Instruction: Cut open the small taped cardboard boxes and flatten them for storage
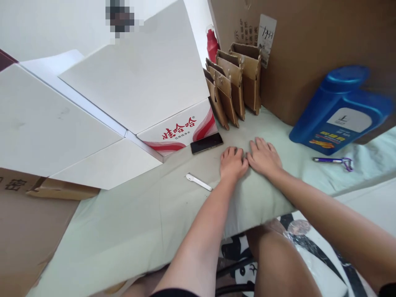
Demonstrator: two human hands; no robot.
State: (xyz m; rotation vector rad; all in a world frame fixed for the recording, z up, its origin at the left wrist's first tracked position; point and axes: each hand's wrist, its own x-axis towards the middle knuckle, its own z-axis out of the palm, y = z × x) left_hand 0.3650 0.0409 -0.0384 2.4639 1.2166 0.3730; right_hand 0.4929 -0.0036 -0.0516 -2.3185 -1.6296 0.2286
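Note:
My left hand [233, 163] rests palm down on the pale green cloth [148, 214], fingers slightly bent and apart, with nothing visible in it. Beside it, my right hand [264, 156] lies flat on the same cloth, its fingers spread and its thumb close to the left hand. A black phone [206, 143] lies face up just beyond my left hand, against a white carton with red print [182, 130]. Nearer to me, left of my left wrist, is a slim white tool [199, 182], perhaps a small cutter. Whatever lies under my palms is hidden.
Several folded cardboard pieces [236, 86] stand upright behind my hands, near a red bottle [212, 44]. A large brown box [297, 53] rises at the back right. Before it stands a tilted blue bottle [337, 111], with a purple-handled, fork-ended tool [332, 161] nearby.

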